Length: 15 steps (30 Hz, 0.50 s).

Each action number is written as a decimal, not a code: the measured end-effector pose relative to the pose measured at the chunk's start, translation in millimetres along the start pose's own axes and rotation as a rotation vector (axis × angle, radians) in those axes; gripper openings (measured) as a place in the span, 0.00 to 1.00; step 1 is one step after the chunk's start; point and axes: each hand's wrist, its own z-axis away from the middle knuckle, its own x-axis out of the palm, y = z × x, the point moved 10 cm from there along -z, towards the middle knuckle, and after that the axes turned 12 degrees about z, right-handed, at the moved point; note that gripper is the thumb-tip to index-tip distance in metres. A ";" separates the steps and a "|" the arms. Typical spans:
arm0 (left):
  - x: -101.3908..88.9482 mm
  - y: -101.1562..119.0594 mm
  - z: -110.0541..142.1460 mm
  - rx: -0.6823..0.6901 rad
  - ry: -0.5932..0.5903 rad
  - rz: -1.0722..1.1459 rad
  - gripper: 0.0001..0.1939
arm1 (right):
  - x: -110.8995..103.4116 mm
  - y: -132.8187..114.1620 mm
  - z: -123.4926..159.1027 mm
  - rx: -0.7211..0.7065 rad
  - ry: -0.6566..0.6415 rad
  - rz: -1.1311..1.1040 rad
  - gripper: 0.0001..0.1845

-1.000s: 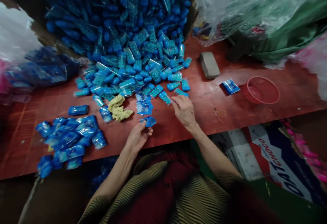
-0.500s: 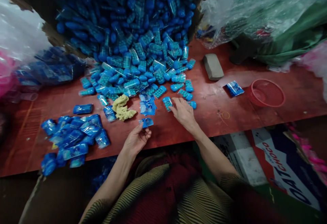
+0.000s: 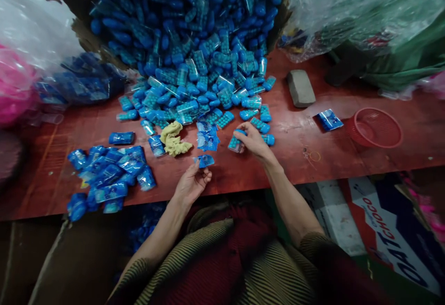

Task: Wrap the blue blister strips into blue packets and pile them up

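Between thumb and fingers, my left hand (image 3: 192,182) pinches a small blue printed wrapper (image 3: 205,160) near the table's front edge. My right hand (image 3: 256,142) is closed on a small clear bottle of blue balls (image 3: 237,141) with a blue cap. Just beyond the left hand lie more blue wrappers (image 3: 207,136), flat on the table. A crumpled lump of yellowish putty-like material (image 3: 175,139) sits to their left. Behind both hands spreads a big heap of similar blue-capped bottles (image 3: 194,87), spilling from a dark carton.
Wrapped blue packs (image 3: 107,175) are piled at the left front. On the right are a grey block (image 3: 301,89), a blue packet (image 3: 328,120) and a red plastic basket (image 3: 377,128). Clear plastic sheeting (image 3: 347,13) covers the back right. A printed carton (image 3: 389,231) stands below the table edge.
My right hand has closed around the bottle and tilted it up off its earlier position. The left hand keeps its wrapper. The whole view has shifted slightly.
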 end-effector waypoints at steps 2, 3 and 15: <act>-0.1 -0.3 -1.8 0.022 0.003 -0.022 0.10 | 11.8 -6.6 22.0 -0.001 -0.129 -0.302 0.19; 0.3 -0.8 -2.4 0.028 0.003 -0.034 0.10 | 18.3 -12.2 33.4 -0.010 -0.199 -0.394 0.20; 15.6 10.2 3.0 0.185 -0.190 -0.123 0.15 | 40.8 -32.6 75.2 -0.071 -0.413 -0.513 0.23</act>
